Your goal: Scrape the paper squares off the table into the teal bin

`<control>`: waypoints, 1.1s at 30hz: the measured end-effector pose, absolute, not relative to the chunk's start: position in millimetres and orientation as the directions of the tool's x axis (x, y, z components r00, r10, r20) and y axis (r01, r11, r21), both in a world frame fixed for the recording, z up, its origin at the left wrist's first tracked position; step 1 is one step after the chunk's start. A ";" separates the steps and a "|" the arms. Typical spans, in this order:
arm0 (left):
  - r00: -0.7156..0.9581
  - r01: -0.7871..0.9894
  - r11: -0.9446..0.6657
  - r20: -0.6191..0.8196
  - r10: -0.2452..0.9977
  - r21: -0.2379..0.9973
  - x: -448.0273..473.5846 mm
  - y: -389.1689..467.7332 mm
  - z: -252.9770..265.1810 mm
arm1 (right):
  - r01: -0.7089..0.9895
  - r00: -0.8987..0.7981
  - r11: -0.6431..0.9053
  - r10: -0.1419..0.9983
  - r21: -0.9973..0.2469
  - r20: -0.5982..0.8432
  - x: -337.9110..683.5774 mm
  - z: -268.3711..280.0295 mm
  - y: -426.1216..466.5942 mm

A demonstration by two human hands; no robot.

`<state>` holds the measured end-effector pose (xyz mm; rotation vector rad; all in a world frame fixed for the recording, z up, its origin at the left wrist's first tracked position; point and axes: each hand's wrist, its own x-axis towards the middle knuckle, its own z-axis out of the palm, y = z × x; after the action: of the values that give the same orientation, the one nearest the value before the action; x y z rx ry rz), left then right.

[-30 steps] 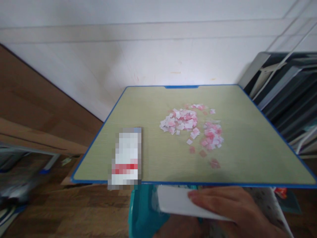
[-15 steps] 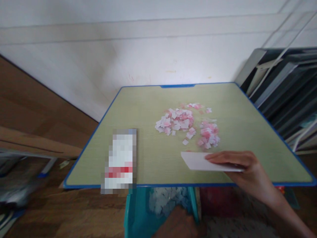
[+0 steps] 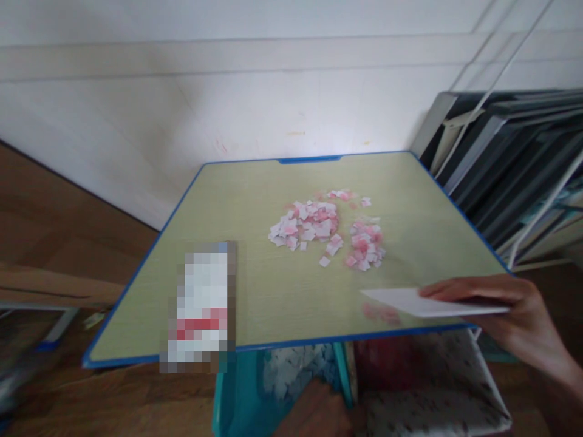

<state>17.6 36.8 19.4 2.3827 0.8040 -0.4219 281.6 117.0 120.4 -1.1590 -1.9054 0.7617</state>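
Note:
My right hand (image 3: 505, 297) grips a flat white sheet of card or paper (image 3: 419, 302), fingers on top, above the front right of the table. Below the sheet's left part a few pink pieces (image 3: 381, 312) lie on the tabletop. My left hand (image 3: 319, 409) is low in a teal bin (image 3: 243, 388), close to white paper pieces (image 3: 296, 370) inside it. Its fingers are dark and mostly hidden. Small pink and white paper squares lie in a larger pile (image 3: 312, 224) and a smaller pile (image 3: 368, 243) on the table.
The green table (image 3: 268, 297) has a blue edge and stands by a white wall (image 3: 282, 115). A pixelated box-like item (image 3: 200, 303) overhangs its front left edge. Beneath the front right is a speckled container (image 3: 437, 406). Dark panels (image 3: 501, 145) lean at the right.
My right hand has moved right with the white sheet, uncovering pink pieces on the table. The view has shifted slightly right. My left hand stays in the bin.

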 end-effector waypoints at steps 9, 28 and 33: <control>0.770 0.630 -0.651 -0.448 0.455 0.422 16.4 32.4 12.9 | 0.590 -0.140 0.306 0.950 -0.747 0.279 259.5 112.0 124.1; 0.760 0.644 -0.636 -0.456 0.464 0.426 16.6 32.4 17.3 | 0.657 -0.056 0.180 0.980 -0.732 0.192 268.2 119.1 125.5; 0.763 0.638 -0.644 -0.465 0.449 0.423 17.7 37.0 19.6 | 0.643 0.018 0.121 0.985 -0.756 0.173 267.0 116.7 124.5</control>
<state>17.7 37.0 19.6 2.3779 0.8117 -0.4295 267.0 124.5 116.7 -1.5963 -1.6998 0.6189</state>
